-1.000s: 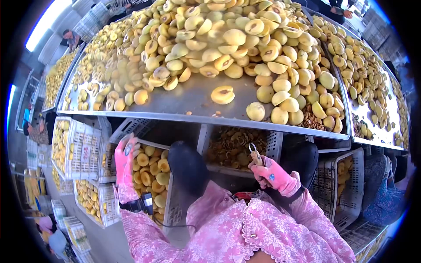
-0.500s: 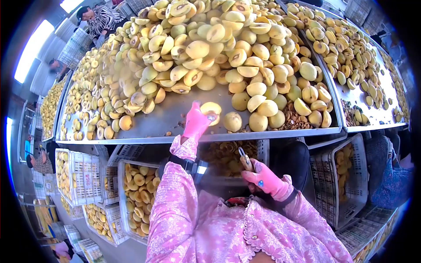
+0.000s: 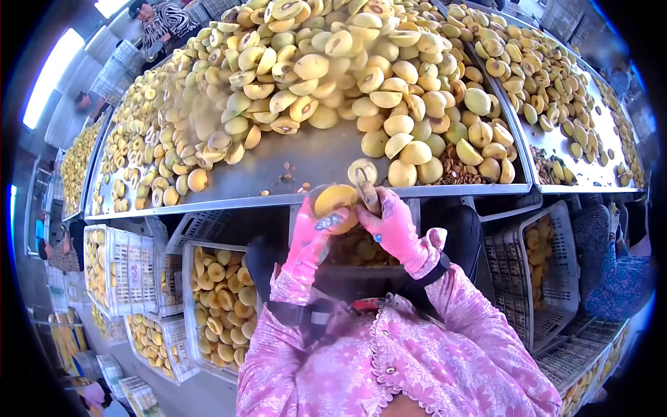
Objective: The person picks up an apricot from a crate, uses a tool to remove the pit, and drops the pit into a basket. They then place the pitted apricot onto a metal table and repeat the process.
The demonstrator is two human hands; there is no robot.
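Observation:
In front of the table edge, my pink-gloved left hand (image 3: 313, 226) is closed around a yellow peach half (image 3: 335, 201), with the thumb pressed on its near side. My pink-gloved right hand (image 3: 399, 226) grips the wooden handle of a pitting knife (image 3: 370, 200) with a looped metal end. The tool's end points up beside the peach half and overlaps a lone peach (image 3: 363, 171) lying on the metal table (image 3: 264, 182). Both hands are close together, fingertips almost meeting at the fruit. The right hand's lower fingers are hidden.
A large heap of halved peaches (image 3: 306, 83) covers the table's far side. Loose pits (image 3: 455, 167) lie to the right. Below the edge stand a crate of peach halves (image 3: 222, 306) at left and another crate (image 3: 535, 271) at right. A person (image 3: 163, 28) works at far left.
My left hand has drawn back from the table with the peach half. My right hand has risen and brought the pitting knife up beside the fruit.

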